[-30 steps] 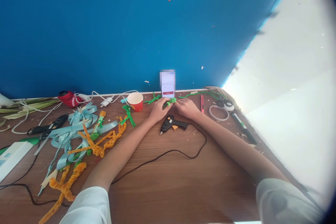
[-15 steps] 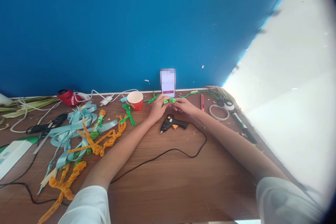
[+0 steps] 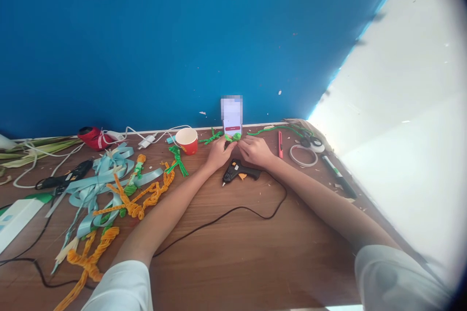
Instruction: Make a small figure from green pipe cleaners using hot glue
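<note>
Both of my hands meet near the back of the table, just in front of a propped-up phone (image 3: 232,114). Between their fingertips is a small coiled piece of green yarn (image 3: 236,136). My left hand (image 3: 219,152) pinches its left end. My right hand (image 3: 256,149) has its fingers closed at the right side of the piece; the exact grip is partly hidden. A black glue gun (image 3: 241,171) lies on its side just below the hands, nozzle towards the left, its cord trailing across the table.
Left of the hands are a red paper cup (image 3: 187,142), green knotted yarn (image 3: 177,160), orange knotted yarn (image 3: 135,208) and tangled light-blue ribbon (image 3: 98,180). On the right lie a red cutter (image 3: 280,145), a tape ring (image 3: 303,155) and a marker (image 3: 332,167). A blue wall (image 3: 146,48) rises behind.
My right fingers have curled in more over the green yarn, and the piece has turned slightly between the hands. The view has shifted a little; the glue gun stays in place.
</note>
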Demonstrator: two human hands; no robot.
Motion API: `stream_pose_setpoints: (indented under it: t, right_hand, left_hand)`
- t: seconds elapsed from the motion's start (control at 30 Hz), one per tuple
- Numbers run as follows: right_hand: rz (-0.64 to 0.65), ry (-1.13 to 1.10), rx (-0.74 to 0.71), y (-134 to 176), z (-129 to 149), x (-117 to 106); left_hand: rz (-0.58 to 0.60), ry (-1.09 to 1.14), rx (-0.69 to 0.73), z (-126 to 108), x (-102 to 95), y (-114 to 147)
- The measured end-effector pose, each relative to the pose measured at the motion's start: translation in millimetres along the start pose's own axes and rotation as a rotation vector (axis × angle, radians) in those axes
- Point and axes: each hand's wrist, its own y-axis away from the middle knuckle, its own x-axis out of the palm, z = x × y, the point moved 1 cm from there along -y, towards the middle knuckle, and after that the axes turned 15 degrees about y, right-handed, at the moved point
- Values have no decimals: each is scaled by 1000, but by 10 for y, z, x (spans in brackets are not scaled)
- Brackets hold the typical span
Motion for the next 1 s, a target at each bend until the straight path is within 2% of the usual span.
stream_pose_setpoints:
  t: [0.1,0.2,0.3,0.43,0.53,0.73,1.0]
  right_hand:
    - [-10,39,8,9,5,14]
    - [-12,-93,192,-2,-1,11]
    - [14,-362,345,-36,-20,-7]
    - [114,-889,511,-81,-64,6]
    - [185,-1086,620,-91,-89,44]
    - [283,-1176,625,-91,-89,51]
    - [242,-1049,527,-95,-96,28]
  left_hand:
    - [-15,14,-21,-2,-11,-12]
    - [-68,22,-35,-9,-26,-20]
    - [-123,-2,-35,-27,-30,-14]
    - [-109,-48,-47,-36,-8,6]
    - [-117,-65,-43,-28,1,13]
    - [-81,-44,-18,-67,-14,0]
    - [-21,-90,-54,-39,-18,-23]
